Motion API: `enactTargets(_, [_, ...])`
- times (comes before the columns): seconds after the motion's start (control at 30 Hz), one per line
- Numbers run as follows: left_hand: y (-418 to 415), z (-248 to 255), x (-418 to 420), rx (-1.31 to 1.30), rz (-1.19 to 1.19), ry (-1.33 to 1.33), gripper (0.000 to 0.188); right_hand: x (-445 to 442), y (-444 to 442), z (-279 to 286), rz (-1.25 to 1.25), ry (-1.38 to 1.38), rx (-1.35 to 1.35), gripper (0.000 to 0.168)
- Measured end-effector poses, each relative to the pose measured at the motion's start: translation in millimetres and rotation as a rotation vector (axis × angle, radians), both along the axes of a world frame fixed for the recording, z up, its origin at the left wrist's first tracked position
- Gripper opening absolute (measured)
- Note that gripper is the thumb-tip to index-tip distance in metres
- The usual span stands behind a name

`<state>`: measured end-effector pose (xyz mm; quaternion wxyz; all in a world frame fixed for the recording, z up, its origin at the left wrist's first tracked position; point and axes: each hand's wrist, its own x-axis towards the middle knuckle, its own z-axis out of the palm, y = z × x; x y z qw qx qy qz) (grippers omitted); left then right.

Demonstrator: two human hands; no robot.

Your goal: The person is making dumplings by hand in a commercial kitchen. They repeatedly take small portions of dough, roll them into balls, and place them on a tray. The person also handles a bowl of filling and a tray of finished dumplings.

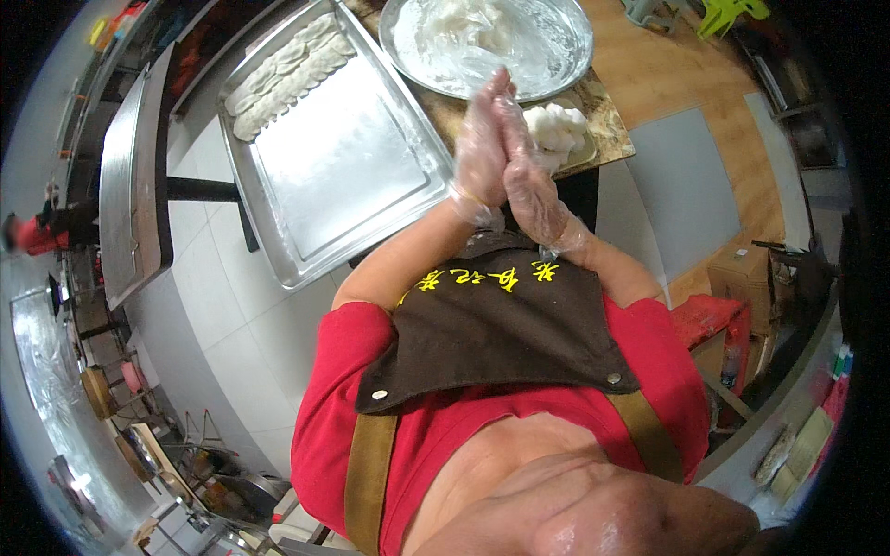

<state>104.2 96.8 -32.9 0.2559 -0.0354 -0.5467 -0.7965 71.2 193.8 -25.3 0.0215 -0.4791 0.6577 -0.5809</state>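
Observation:
My left hand (pixel 480 153) and my right hand (pixel 532 187) wear clear plastic gloves and press together, palm to palm, above the table edge. Whether anything lies between the palms is hidden. Just beyond my fingertips stands a round metal basin (pixel 577 69) with flour and dough (pixel 480 24) under clear plastic film. White lumps (pixel 556 128) sit on a small tray (pixel 589 149) right beside my hands. To the left lies a large metal baking tray (pixel 341 201); rows of flattened, overlapping dough pieces (pixel 285 76) fill its far end.
The basin and small tray rest on a brown patterned table (pixel 612 125). Another table (pixel 139 181) stands at the left. A red stool (pixel 709 316) and cardboard boxes (pixel 740 278) are at the right. A person in red (pixel 42 233) is at the far left.

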Motion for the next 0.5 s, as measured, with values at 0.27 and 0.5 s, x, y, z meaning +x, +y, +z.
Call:
enactTargets(0.27, [-21.4,23.6,3.7,0.519,-0.315,-0.119,0.06,-24.0,-43.4,16.3,-0.123,0.457,0.095,0.05])
enactTargets(0.5, [-14.1,11.6,9.3,0.753,-0.543,-0.07,0.059,-33.6,-46.0,14.1,-0.182,0.394,0.316,0.057])
